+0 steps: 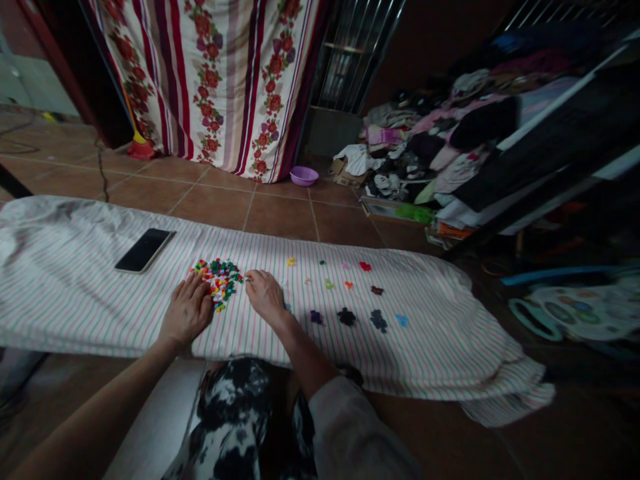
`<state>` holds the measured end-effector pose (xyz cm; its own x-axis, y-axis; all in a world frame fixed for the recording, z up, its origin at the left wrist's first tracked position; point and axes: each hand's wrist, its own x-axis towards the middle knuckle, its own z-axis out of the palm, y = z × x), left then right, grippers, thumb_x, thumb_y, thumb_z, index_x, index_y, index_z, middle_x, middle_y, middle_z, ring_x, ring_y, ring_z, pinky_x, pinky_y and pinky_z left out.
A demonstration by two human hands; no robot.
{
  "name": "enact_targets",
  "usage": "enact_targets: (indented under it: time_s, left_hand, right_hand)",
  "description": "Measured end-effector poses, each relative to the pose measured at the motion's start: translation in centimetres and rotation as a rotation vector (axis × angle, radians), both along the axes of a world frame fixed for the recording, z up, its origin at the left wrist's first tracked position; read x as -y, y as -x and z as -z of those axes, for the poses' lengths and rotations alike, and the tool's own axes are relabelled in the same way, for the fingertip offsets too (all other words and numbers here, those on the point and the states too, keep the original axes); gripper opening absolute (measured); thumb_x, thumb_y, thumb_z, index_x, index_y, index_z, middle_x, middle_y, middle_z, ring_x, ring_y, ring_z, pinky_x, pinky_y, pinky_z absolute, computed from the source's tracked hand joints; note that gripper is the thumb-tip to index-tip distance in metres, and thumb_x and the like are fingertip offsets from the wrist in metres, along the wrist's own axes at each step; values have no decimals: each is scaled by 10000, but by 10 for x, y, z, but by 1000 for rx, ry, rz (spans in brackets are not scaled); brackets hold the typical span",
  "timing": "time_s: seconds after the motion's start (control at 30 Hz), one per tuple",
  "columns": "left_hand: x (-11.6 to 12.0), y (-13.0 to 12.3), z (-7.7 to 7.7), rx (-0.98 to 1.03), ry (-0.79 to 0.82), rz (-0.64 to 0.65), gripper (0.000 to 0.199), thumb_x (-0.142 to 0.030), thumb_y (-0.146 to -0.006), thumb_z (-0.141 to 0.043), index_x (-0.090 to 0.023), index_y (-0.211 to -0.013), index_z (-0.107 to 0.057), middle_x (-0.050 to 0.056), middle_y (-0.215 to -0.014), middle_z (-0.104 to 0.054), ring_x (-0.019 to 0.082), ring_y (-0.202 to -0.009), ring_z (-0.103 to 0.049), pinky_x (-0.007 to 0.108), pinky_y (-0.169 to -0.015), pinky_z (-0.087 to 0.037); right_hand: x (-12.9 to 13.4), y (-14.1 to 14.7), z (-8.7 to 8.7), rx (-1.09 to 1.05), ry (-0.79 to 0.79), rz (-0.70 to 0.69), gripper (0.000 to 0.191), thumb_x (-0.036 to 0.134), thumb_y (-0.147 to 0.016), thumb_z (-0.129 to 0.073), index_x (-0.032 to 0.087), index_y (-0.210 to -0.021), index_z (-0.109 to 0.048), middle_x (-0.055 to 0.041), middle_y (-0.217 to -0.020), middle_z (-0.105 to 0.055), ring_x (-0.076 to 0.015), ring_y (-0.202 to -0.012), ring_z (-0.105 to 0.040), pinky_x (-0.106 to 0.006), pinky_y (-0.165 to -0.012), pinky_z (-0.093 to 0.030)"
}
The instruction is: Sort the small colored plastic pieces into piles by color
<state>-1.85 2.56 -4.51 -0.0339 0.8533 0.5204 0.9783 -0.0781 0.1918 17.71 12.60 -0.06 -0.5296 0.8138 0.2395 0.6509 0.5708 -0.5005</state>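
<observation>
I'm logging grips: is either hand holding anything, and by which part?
Cannot be told: the left hand is at the pile of small pieces, the right hand beside it; any held piece is too small to confirm.

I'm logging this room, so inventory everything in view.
Cloth: one, striped white, centre
Bit pile: one, multicoloured, on cloth
Phone: one, black, left of pile
Bit groups: at least twelve, various, right of pile
Curtain: one, white floral, top
Bowl: one, purple, beside curtain
Broom: one, red, left of curtain
Window: one, dark, right of curtain
Clothes: many, mixed, right
Tiles: many, brown, floor
Garment: one, black-white, below cloth
Left hand: one, bare, at pile
Right hand: one, bare, beside pile
</observation>
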Motion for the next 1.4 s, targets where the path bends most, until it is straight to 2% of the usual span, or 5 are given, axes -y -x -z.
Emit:
enact_targets:
  time_s: [0.2, 0.33, 0.67, 1.07, 1.4]
  left_hand:
    - [0, 3, 2, -58, -2, 51, 290, -289, -899, -362, -174, -1036, -590, 159, -1257, -618, 322, -1394, -374, 544, -1081, -363]
    - [-1, 2, 1, -39, -20, 22, 330, -305, -903, -352, -162, -1096, -579, 167, -1285, -598, 322, -1390, -375, 542, -1078, -375]
    - [-1, 4, 3, -163, -47, 52, 264, -270, -908, -380, -182, -1052, -583, 138, -1200, -629, 306, -1341, -435, 516, -1065, -412]
    - [-1, 6, 6, -113, -12, 39, 273, -280, -901, -384, -191, -1072, -578, 136, -1216, -617, 292, -1352, -414, 523, -1094, -384]
    - [0, 4, 2, -136, -14, 48, 273, -274, -911, -380, -170, -1071, -576, 139, -1202, -629, 283, -1331, -440, 506, -1100, -384]
  right_hand:
    - [-7, -23, 0, 6, -17, 47, 259, 206, -932, -474, 244, -1080, -682, -46, -1024, -673, -173, -997, -590, -286, -912, -445]
    - [-32, -48, 6, -107, -58, 145, 274, 193, -916, -464, 237, -1048, -699, -48, -1012, -669, -170, -956, -604, -274, -880, -457]
    - [-111, -138, 26, -283, -106, 705, 376, 167, -795, -422, 166, -1023, -721, -99, -959, -701, -210, -909, -624, -325, -874, -471]
    - [-115, -147, 31, -84, -9, 680, 431, 110, -798, -405, 147, -1084, -725, -129, -1023, -713, -238, -989, -642, -335, -925, -456]
    - [-115, -153, 31, -104, 59, 670, 426, 92, -814, -421, 176, -1104, -721, -91, -1039, -735, -208, -1036, -658, -313, -956, -463]
